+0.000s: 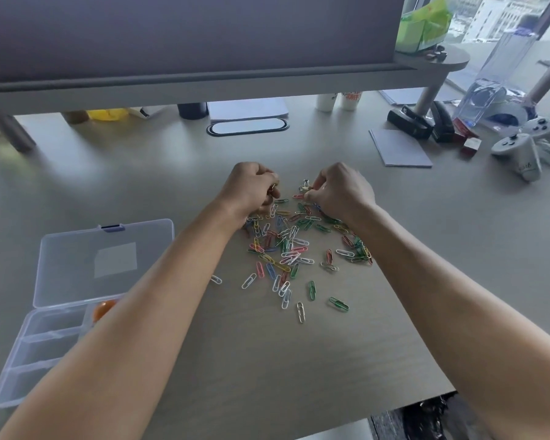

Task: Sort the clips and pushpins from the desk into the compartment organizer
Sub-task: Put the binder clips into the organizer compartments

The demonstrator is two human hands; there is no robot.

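Note:
A scatter of coloured paper clips (294,252) covers the middle of the desk (172,173). At its far edge lies a clear pushpin (305,184). My left hand (251,188) is curled at the pile's far left and pinches small metal pieces, seemingly pushpins. My right hand (340,192) is curled at the far right, its fingertips pinching a small item beside a red clip (298,196). The clear compartment organizer (45,338) lies open at the near left, its lid (105,258) flat behind it. An orange item (104,308) sits in one compartment, partly hidden by my left forearm.
A raised monitor shelf (204,77) spans the back of the desk. At the right back lie a grey notepad (400,147), black staplers (419,122), two white game controllers (521,150) and a clear plastic holder (496,77). The desk's near edge runs under my right forearm.

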